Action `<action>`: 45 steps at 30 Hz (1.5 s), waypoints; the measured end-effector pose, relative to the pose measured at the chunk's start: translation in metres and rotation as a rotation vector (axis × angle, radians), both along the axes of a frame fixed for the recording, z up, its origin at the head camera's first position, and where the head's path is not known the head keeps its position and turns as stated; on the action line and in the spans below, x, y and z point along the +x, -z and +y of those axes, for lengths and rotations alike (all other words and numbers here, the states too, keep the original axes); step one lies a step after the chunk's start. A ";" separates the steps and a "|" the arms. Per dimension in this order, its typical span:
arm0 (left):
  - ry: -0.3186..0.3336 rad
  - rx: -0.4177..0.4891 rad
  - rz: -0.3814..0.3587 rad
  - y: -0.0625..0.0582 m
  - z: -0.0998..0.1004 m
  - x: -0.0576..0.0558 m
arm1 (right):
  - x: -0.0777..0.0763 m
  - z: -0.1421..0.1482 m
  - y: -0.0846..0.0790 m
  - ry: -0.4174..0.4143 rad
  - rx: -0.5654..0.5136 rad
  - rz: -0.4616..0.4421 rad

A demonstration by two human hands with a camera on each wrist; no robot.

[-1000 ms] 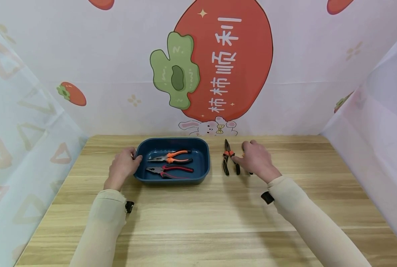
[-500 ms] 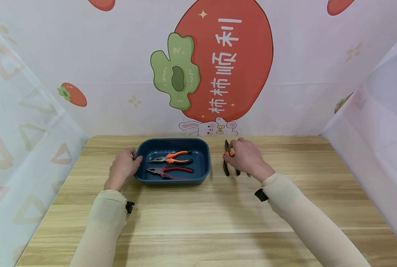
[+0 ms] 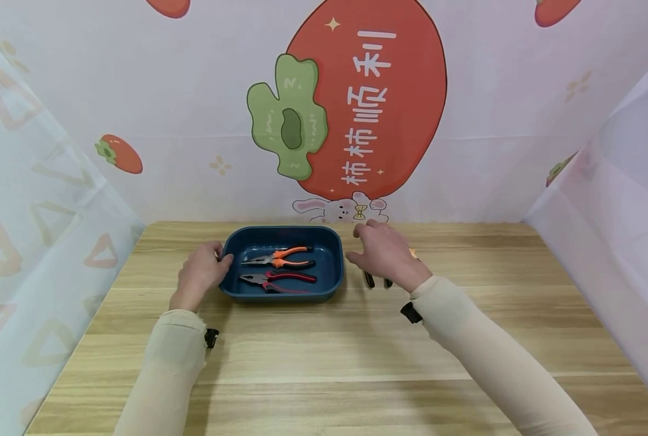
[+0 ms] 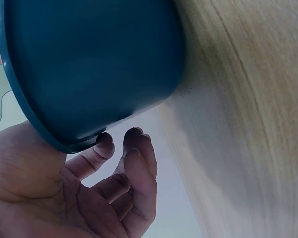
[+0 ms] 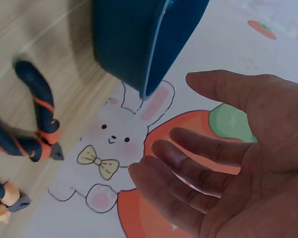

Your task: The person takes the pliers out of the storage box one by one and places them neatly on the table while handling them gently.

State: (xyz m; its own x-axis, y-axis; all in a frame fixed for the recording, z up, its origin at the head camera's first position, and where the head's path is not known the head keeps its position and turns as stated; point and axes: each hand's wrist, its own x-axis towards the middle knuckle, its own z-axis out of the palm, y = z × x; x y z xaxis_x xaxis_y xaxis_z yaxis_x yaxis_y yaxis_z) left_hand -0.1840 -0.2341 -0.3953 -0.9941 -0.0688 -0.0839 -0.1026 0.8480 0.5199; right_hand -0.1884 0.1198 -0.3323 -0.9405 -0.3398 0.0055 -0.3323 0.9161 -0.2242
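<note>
A dark blue plastic tray stands on the table. My left hand grips its left end, the thumb over the rim and the fingertips at the outer wall. Inside lie orange-and-black needle-nose pliers and, nearer me, red-and-black combination pliers. My right hand hovers beside the tray's right end, fingers loosely spread around nothing. Beneath it lie black-handled pliers with orange bands, mostly hidden in the head view. Another pair of pliers with light orange grips sits farther right, largely covered.
The wooden table runs back to a white printed cloth with a big red persimmon drawing. Similar cloth hangs along the left and right sides.
My right hand has moved left, from over the rightmost pliers, across the black-handled pair to beside the tray. The left hand and the tray have stayed put.
</note>
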 end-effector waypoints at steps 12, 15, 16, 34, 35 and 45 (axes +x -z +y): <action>0.002 -0.070 0.031 -0.002 0.000 0.000 | -0.005 -0.024 -0.003 -0.061 0.013 -0.023; -0.002 -0.082 0.035 -0.002 0.000 0.001 | -0.008 -0.031 -0.003 -0.070 0.019 -0.039; -0.004 -0.084 0.036 -0.003 0.000 0.001 | -0.009 -0.033 -0.003 -0.074 0.022 -0.044; 0.027 -0.102 0.029 -0.002 -0.003 0.002 | -0.025 -0.064 0.012 -0.151 0.065 -0.075; 0.027 -0.104 0.028 -0.002 -0.003 0.002 | -0.025 -0.065 0.012 -0.155 0.072 -0.076; 0.033 -0.112 0.027 -0.004 -0.001 0.003 | -0.031 -0.081 0.014 -0.191 0.109 -0.092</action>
